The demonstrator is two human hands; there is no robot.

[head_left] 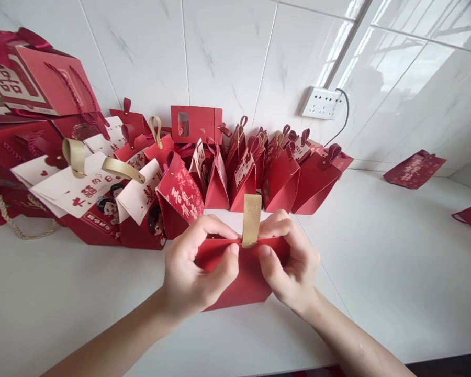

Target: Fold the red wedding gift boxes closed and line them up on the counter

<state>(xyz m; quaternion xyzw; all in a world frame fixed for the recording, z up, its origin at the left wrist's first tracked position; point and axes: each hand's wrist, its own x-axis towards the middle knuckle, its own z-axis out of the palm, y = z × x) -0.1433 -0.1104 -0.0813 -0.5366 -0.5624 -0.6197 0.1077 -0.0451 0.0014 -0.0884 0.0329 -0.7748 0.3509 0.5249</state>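
Between my two hands a red gift box (239,285) stands on the white counter, its top edge facing up. A gold ribbon loop (251,220) rises from the middle of that edge. My left hand (202,262) pinches the edge left of the loop, thumb in front and fingers behind. On the other side of the loop my right hand (288,256) grips the same edge in the same way. The fingers hide both ends of the edge and the far face of the box. Just behind stands a row of similar red boxes (280,180) with ribbon loops.
More red and white gift boxes (74,183) crowd the left, with a larger box (58,78) on top. A power strip (322,103) with a black cable hangs on the tiled wall. Two flatter red pieces (414,168) lie at the right on the counter (396,262).
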